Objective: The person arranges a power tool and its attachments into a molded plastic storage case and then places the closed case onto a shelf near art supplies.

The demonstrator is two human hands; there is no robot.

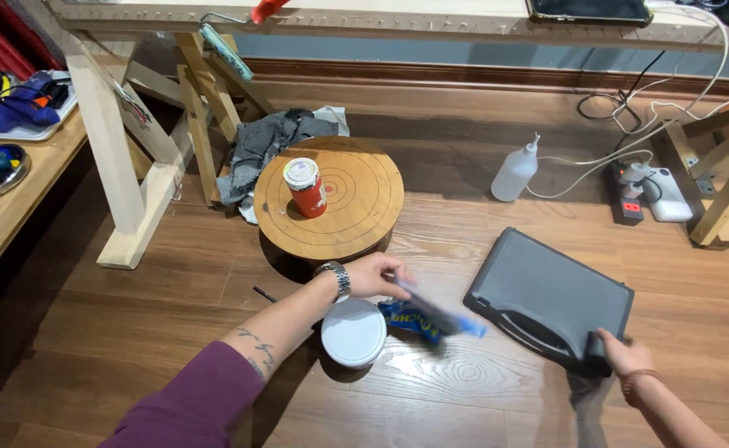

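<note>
My left hand (374, 275) is closed around a blurred blue wrapper or pouch (427, 318) just above the wooden floor, next to a white round lid or tub (354, 333). A metal watch sits on that wrist. My right hand (619, 355) grips the near corner of a flat dark grey plastic case (547, 296) with a moulded handle, which lies closed on the floor. A round wooden turntable (356, 211) with ring marks stands beyond my left hand, with a red can (306, 188) with a pale lid on it.
A grey cloth (258, 149) lies behind the turntable near wooden trestle legs (124, 166). A white squeeze bottle (515, 172), a power strip (627, 199) with cables and a white adapter lie at the back right. A side bench (8, 191) with tools runs along the left.
</note>
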